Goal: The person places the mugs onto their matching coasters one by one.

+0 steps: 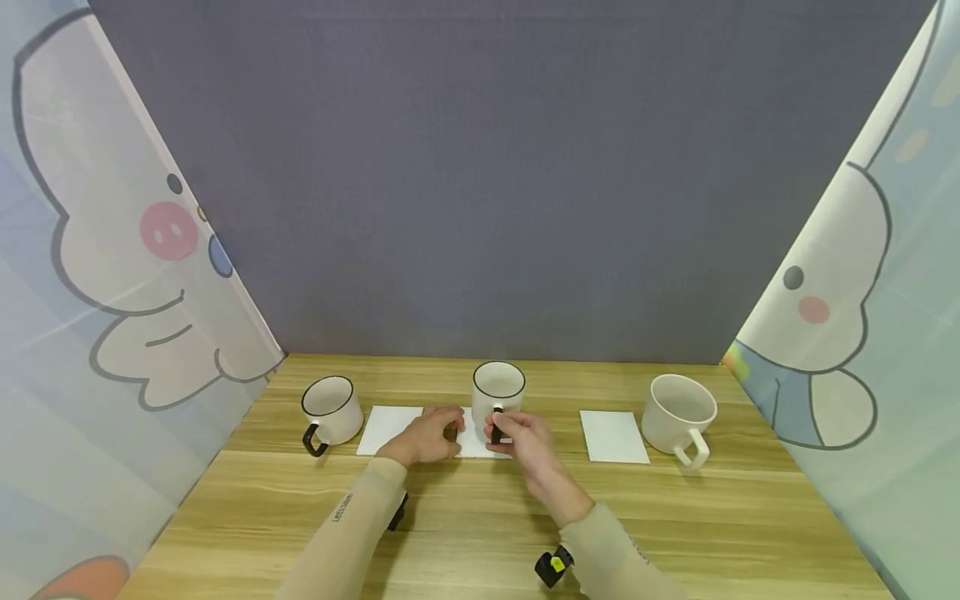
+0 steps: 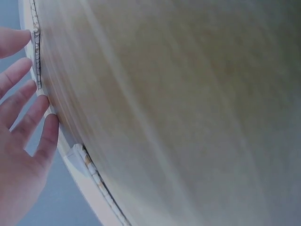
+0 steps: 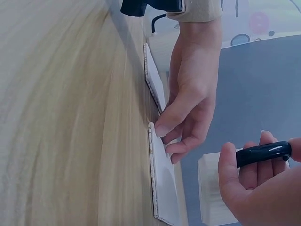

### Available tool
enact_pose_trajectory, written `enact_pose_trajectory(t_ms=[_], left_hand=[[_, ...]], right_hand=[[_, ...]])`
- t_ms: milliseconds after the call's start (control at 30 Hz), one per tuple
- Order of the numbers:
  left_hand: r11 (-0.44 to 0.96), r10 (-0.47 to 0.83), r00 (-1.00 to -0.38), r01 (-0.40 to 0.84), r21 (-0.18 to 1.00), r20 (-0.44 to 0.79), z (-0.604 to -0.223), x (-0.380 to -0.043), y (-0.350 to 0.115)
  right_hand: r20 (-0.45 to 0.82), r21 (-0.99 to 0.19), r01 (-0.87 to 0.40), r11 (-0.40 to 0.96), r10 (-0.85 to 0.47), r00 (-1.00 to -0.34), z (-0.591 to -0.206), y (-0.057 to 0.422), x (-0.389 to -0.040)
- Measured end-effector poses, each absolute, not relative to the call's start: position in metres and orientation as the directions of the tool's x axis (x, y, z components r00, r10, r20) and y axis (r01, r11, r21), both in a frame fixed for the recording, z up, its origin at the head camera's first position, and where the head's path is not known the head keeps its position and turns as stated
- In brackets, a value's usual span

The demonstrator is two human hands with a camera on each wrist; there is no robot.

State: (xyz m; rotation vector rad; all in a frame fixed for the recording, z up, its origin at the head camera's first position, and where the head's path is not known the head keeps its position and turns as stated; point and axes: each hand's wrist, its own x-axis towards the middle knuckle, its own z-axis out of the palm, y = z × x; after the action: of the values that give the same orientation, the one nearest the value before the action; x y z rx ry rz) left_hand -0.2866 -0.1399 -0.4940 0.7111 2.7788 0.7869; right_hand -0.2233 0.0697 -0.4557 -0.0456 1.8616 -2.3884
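A white mug with a black rim is held by its black handle in my right hand, thumb and fingers closed around it. In the right wrist view the mug hangs a little above a thin white square board, with a gap under its base. My left hand is at that board's left end, its fingers loosely bent and spread. Its thumb tip touches the board's edge in the right wrist view. The left wrist view shows these fingers apart from each other.
To the left stand another white square board and a black-rimmed mug with a black handle. A third board lies to the right, beside a plain cream mug. A grey partition closes off the back of the wooden table.
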Motion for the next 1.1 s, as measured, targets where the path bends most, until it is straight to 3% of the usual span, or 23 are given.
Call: enact_pose_trajectory(t_ms=[1100], left_hand=[[0.723, 0.484, -0.875, 0.398, 0.564, -0.003, -0.497, -0.288, -0.141]], right_hand=[[-0.079, -0.972, 0.097, -0.213, -0.093, -0.993, -0.469, 0.056, -0.229]])
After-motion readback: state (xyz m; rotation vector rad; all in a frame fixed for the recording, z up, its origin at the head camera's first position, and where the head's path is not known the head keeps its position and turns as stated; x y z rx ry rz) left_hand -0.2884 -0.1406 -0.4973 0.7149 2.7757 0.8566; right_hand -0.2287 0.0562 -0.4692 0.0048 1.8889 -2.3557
